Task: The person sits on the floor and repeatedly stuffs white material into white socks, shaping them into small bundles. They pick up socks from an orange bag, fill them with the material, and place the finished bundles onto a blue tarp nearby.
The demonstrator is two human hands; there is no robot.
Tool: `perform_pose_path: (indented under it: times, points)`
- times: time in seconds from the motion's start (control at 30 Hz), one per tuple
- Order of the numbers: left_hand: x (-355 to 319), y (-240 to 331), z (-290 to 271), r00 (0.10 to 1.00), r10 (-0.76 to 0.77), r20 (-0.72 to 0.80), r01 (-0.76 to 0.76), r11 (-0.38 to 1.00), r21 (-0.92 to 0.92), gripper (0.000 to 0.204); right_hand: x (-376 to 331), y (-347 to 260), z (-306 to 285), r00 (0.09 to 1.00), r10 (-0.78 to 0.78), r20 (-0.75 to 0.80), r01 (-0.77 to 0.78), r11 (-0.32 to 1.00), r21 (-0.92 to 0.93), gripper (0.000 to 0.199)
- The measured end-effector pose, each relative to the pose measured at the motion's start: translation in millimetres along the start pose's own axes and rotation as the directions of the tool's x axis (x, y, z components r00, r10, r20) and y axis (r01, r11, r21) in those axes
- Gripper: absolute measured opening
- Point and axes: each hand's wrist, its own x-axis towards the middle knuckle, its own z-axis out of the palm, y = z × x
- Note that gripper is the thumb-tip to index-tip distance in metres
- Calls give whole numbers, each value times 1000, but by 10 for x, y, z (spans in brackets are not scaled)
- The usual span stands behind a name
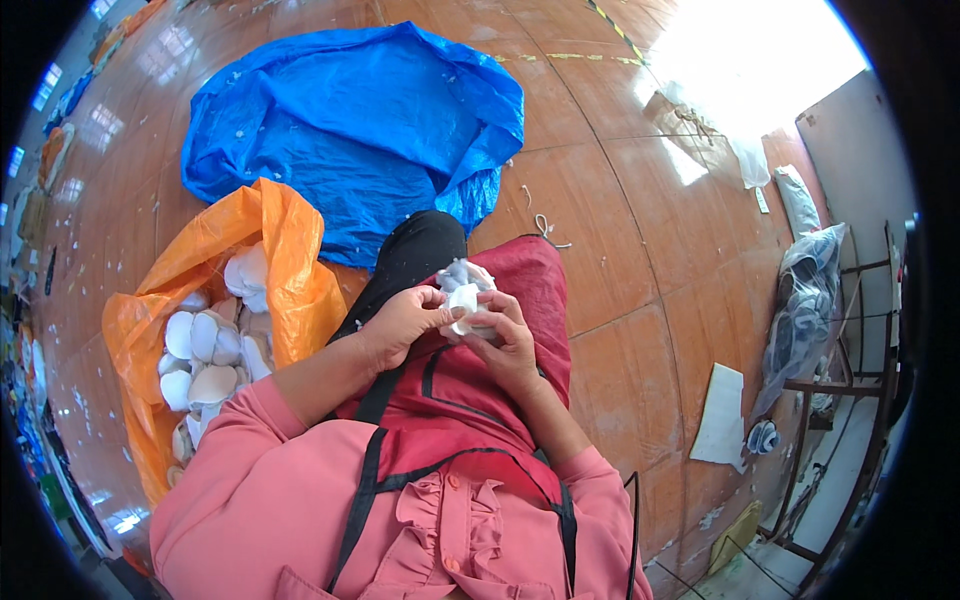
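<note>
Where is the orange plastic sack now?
In the head view, the orange plastic sack sits left of the person's left hand and just below the blue plastic sheeting.

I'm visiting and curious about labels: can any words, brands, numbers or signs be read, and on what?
No readable text anywhere.
Blue plastic sheeting, orange bag: no lettering visible.
White piece in left hand and right hand: none visible.
Small white strip on the floor: any marks too small to read.

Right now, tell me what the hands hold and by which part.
A soft-looking white piece: the left hand grips its left side, the right hand its lower right side.
</note>
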Motion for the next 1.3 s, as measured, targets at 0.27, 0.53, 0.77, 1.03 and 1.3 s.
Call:
perform_pose_path:
  times: [0.27, 0.53, 0.77, 1.03, 1.3]
  points:
    - [21, -30, -330, 994, -5, 106, -17, 978, 210, 33, -2, 54, -118, 999, -32, -30, 30, 998, -61, 45]
    - [52, 121, -373, 925, -118, 361, 0, 950, 312, 38, 238, -95, -225, 889, 218, 404, -220, 975, -42, 68]
    - [-89, -21, -408, 945, -142, 295, 13, 917, 399, 36, 128, -158, -84, 816, 333, 473, -218, 934, -283, 51]
    - [-53, -35, -406, 951, -137, 277, -38, 837, 546, 37, 115, -222, -11, 805, 410, 428, -239, 885, -400, 47]
    - [81, -11, -444, 946, -173, 274, -46, 766, 641, 39, 169, -165, 31, 762, 481, 433, -214, 819, -533, 48]
